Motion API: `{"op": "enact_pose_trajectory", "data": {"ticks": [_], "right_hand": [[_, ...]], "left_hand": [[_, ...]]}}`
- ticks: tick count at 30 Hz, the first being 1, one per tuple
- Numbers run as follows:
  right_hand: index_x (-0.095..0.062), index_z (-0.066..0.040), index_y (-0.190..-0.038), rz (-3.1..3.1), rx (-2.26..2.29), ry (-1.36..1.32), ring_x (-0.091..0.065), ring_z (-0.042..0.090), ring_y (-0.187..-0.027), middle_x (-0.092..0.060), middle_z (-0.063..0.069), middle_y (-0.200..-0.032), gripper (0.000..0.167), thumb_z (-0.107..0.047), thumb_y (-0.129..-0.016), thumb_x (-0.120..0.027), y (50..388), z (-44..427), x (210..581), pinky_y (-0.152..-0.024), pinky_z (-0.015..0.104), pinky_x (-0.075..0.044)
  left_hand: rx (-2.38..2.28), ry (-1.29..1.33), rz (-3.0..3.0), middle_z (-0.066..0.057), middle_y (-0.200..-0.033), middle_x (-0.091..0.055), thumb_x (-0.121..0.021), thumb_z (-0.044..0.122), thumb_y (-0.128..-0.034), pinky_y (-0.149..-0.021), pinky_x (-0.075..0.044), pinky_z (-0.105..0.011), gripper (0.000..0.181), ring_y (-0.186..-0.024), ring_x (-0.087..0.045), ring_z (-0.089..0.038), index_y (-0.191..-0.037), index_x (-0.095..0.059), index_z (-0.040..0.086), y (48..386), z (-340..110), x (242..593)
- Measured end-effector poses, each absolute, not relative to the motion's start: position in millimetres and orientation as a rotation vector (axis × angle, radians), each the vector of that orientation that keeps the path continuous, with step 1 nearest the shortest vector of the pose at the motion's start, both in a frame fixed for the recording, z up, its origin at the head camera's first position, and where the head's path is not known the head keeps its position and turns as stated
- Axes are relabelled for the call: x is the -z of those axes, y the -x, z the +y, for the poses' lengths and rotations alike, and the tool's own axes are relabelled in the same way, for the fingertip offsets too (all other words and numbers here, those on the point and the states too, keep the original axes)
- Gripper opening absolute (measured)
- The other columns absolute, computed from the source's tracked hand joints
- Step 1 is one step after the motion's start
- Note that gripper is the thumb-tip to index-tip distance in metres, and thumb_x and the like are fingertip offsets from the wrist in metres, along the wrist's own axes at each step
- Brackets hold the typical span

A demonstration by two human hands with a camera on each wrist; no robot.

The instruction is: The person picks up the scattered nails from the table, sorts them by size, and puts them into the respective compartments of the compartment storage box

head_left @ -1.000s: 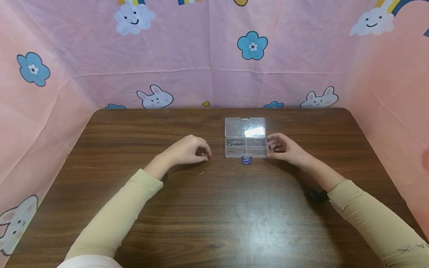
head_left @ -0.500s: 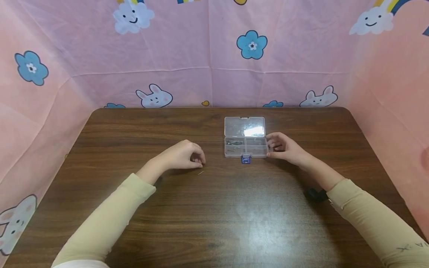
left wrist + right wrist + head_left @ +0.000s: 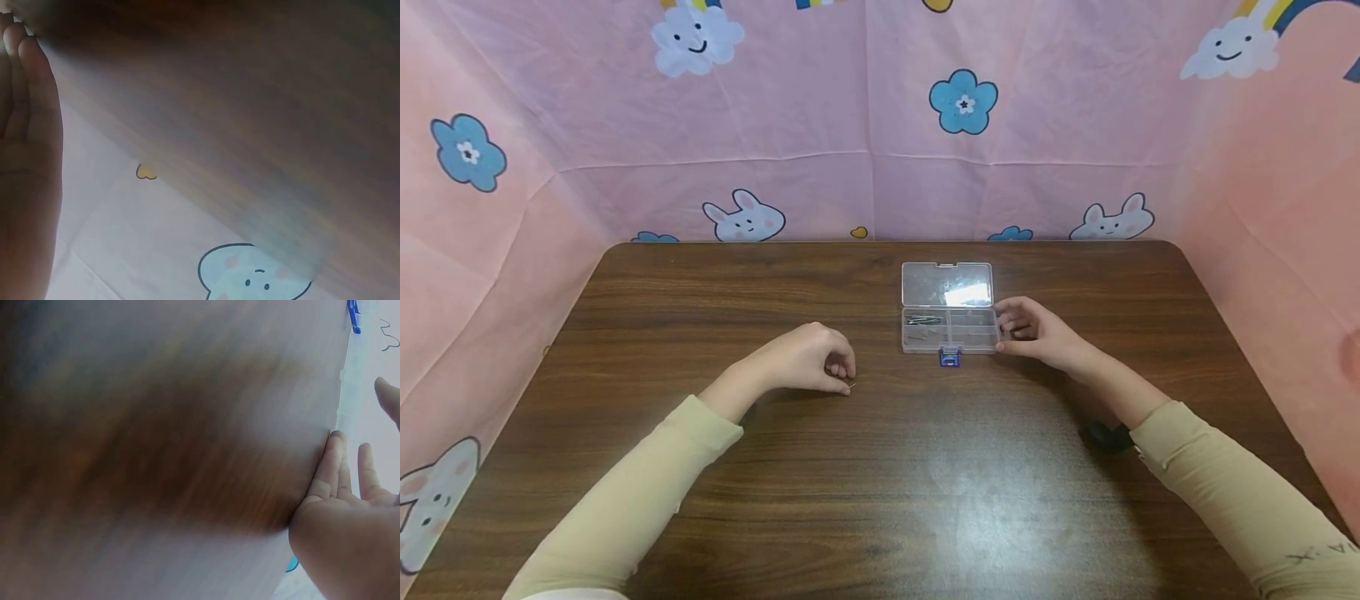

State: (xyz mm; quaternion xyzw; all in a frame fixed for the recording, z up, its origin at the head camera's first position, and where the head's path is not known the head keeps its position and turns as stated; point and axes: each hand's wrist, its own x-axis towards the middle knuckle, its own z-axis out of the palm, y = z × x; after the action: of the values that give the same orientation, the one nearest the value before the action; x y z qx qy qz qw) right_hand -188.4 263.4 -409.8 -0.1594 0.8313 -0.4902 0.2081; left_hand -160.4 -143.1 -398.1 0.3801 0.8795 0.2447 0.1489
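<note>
In the head view my left hand [image 3: 797, 358] is low over the table, its thumb and index fingertip at a short thin metal pin [image 3: 852, 385]. Part of the pin hides behind the thumb; a firm pinch is not visible. The left wrist view shows only the edge of the left hand [image 3: 31, 125]. An open clear plastic box [image 3: 927, 351] with compartments and a blue clasp [image 3: 950, 358] stands to the right. Several dark slim metal pieces [image 3: 922, 320] lie in its back left compartment. My right hand [image 3: 1037, 333] touches the box's right end with extended fingers.
The brown wooden table [image 3: 880, 500] extends around both hands. A pink printed cloth [image 3: 880, 108] hangs behind and on both sides of it. The raised lid [image 3: 947, 284] of the box leans back toward the cloth.
My left hand has moved left and toward me, away from the box's side and down to the pin on the table. The right hand and the box have stayed in place.
</note>
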Motion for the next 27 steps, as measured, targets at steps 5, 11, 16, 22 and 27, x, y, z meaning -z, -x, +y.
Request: {"op": "enact_pose_trajectory", "data": {"ticks": [5,11,16,22,27], "right_hand": [[-0.044,0.0,-0.151,2.315,1.366,0.442,-0.054,0.033,-0.126,-0.056,0.025,-0.139,0.059,-0.004,-0.099,-0.072,188.3,263.6,409.1,-0.105,0.026,-0.044],[-0.044,0.0,-0.151,2.322,1.359,0.453,-0.054,0.031,-0.125,-0.056,0.024,-0.138,0.058,-0.005,-0.099,-0.072,187.8,263.7,407.7,-0.104,0.025,-0.045],[-0.044,0.001,-0.15,2.318,1.368,0.472,-0.054,0.031,-0.125,-0.056,0.025,-0.138,0.058,-0.004,-0.099,-0.071,188.0,264.5,409.5,-0.103,0.023,-0.045],[-0.044,0.0,-0.151,2.316,1.353,0.448,-0.054,0.031,-0.125,-0.056,0.024,-0.139,0.059,-0.004,-0.099,-0.072,188.4,266.4,411.3,-0.101,0.019,-0.044],[-0.044,0.0,-0.151,2.312,1.356,0.441,-0.054,0.033,-0.127,-0.056,0.025,-0.14,0.06,-0.004,-0.099,-0.072,188.1,267.1,411.0,-0.102,0.021,-0.044]], "left_hand": [[-0.659,-1.121,2.537,0.009,-0.077,-0.067,-0.091,0.015,-0.0833,-0.066,-0.051,-0.02,0.016,-0.069,-0.055,0.0,-0.082,-0.075,0.016,161.1,-141.5,398.3],[-0.64,-1.11,2.538,0.009,-0.076,-0.068,-0.085,0.009,-0.0866,-0.066,-0.05,-0.02,0.011,-0.069,-0.055,-0.002,-0.083,-0.077,0.016,161.6,-140.4,397.5],[-0.656,-1.09,2.536,0.009,-0.076,-0.068,-0.079,0.004,-0.0881,-0.064,-0.048,-0.02,0.013,-0.067,-0.053,-0.002,-0.082,-0.077,0.015,159.9,-139.9,397.5],[-0.655,-1.09,2.535,0.009,-0.072,-0.065,-0.075,0.001,-0.0861,-0.062,-0.046,-0.019,0.016,-0.066,-0.051,-0.001,-0.08,-0.076,0.015,158.9,-137.8,398.3],[-0.643,-1.075,2.529,0.009,-0.07,-0.06,-0.073,-0.001,-0.0835,-0.062,-0.043,-0.019,0.017,-0.065,-0.049,-0.001,-0.079,-0.074,0.015,157.8,-135.3,397.9]]}}
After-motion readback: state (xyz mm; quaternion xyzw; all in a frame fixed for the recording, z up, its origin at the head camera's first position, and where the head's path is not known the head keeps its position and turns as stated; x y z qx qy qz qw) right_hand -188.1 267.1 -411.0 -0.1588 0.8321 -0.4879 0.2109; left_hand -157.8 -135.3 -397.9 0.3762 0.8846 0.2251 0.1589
